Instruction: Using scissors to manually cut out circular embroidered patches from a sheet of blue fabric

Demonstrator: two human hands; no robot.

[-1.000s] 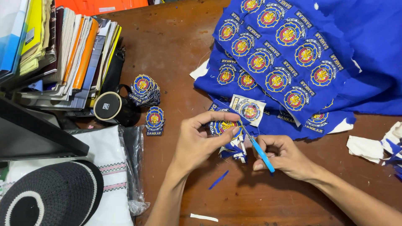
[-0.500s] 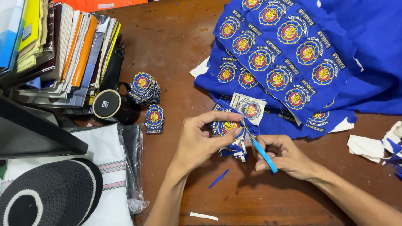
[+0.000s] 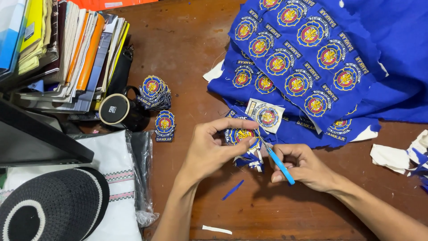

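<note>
Left hand (image 3: 209, 149): pinches round patch (image 3: 241, 135) | right hand (image 3: 307, 167): fist closed around blue-handled cutter (image 3: 278, 163); tip touching patch

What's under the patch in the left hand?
Blue and white fabric scraps hang beneath the patch held by the left hand; the wooden table directly below is covered.

A home embroidery workbench it was, worn brown wooden tabletop (image 3: 178, 49), blue cloth sheet of round stitched badges (image 3: 339, 58), stack of cut badges (image 3: 154, 91), leaning pile of books (image 3: 67, 53), fabric offcuts (image 3: 397, 156).
</note>
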